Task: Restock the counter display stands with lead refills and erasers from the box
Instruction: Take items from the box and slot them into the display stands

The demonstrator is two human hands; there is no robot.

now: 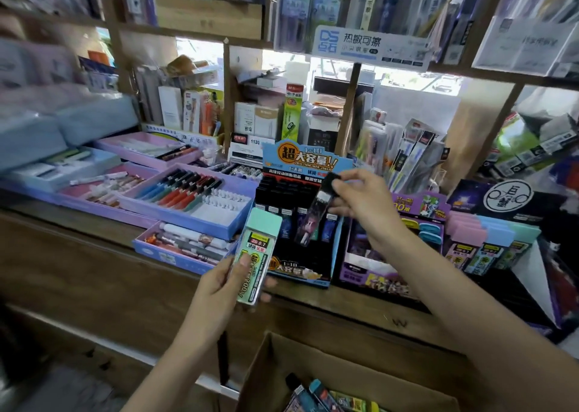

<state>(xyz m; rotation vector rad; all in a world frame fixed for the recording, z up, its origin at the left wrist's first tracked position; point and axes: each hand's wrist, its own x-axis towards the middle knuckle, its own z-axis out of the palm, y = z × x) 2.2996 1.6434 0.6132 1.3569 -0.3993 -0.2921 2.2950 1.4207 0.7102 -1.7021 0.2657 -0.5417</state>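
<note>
Behind everything, the wooden shelving (352, 104) fills the back of your view, crammed with packaged pens and stationery. Below it, the long wooden desk (360, 302) runs from left to right in front of you. At the bottom edge, the open cardboard box (360, 377) sits below the desk front, with a few colourful refill packs (322, 396) lying inside it.

On the left half of the desk are the purple and blue pen trays (175, 220), stepped one behind another. In the middle stands the black and blue display stand (297, 269), its header card upright at the back and rows of dark refill tubes set in its slots. Just beside it on the right is a purple display stand (369, 270), and further right a row of pastel refill cases (488, 233) leans against the next display.

Your left hand (219, 289) is held in front of the desk edge, fingers wrapped round the lower half of a mint-green lead refill case (258, 248), thumb pressed on its label. The case points up and to the right, with its cap near the stand's left front corner.

Your right hand (363, 198) is raised over the middle stand, pinching the black cap of a dark lead refill tube (316, 211) between thumb and fingertips. The tube hangs tilted, its lower end down among the rows in the stand.
</note>
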